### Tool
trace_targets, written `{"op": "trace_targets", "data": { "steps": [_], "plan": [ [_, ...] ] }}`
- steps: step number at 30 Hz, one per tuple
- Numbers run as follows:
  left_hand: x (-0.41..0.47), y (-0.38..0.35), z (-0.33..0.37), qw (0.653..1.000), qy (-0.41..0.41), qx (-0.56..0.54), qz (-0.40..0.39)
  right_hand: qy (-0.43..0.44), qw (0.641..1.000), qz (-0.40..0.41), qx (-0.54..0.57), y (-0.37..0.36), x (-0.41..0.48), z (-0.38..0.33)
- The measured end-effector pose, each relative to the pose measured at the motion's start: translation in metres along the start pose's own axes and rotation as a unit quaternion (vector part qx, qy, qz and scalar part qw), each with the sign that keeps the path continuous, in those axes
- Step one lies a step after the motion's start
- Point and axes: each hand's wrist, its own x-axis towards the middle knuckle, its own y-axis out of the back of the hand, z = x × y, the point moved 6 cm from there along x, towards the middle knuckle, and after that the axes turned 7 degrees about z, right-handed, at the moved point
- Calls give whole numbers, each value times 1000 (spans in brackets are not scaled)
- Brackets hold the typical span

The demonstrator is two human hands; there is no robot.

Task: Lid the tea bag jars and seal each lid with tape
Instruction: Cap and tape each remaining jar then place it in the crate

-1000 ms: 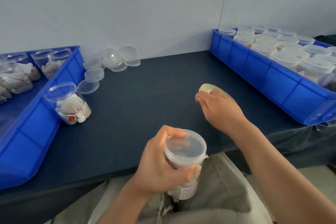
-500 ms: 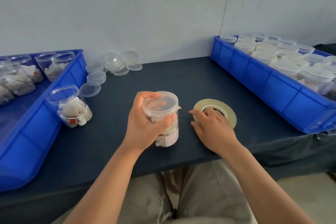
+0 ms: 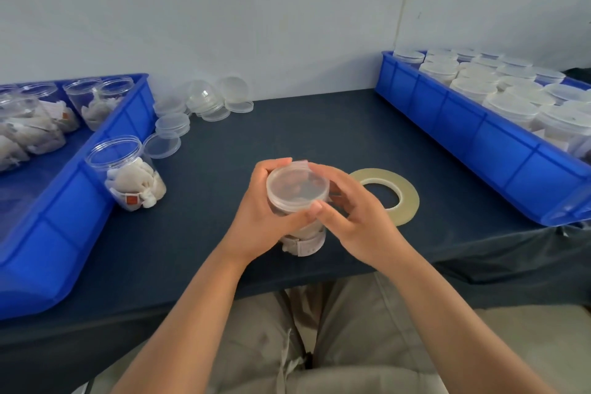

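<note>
fingers [image 3: 273, 166] of the left hand [image 3: 256, 217] and right hand [image 3: 361, 221] both curl round the tea bag jar [image 3: 303, 243], upright on the worktop [image 3: 287, 131] just beside the tape roll [image 3: 398, 198]. uneven pressing could seat the lid [image 3: 297, 185] crooked, so the tape would seal over a gap.
</note>
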Motion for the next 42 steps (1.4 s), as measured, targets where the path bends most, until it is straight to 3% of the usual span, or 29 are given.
{"op": "trace_targets", "data": {
  "steps": [10, 14, 22, 27, 35, 42],
  "plan": [
    [-3, 3, -6, 996, 28, -87, -2, 15, 998, 50, 32, -1, -2, 0],
    [-1, 1, -8, 997, 30, -71, -8, -16, 993, 45, 112, -4, -3, -1],
    [1, -2, -10, 999, -11, 4, 30, -56, 984, 95, 143, -17, -9, -3],
    [0, -1, -9, 999, -9, -16, 47, -47, 979, 81, 180, -13, -7, -2],
    [0, 2, -5, 997, -19, -2, 73, -49, 977, 94, 184, -13, -5, 0],
    [1, 0, -6, 999, -4, -23, 46, -26, 986, 85, 143, -3, -5, -3]
  ]
}}
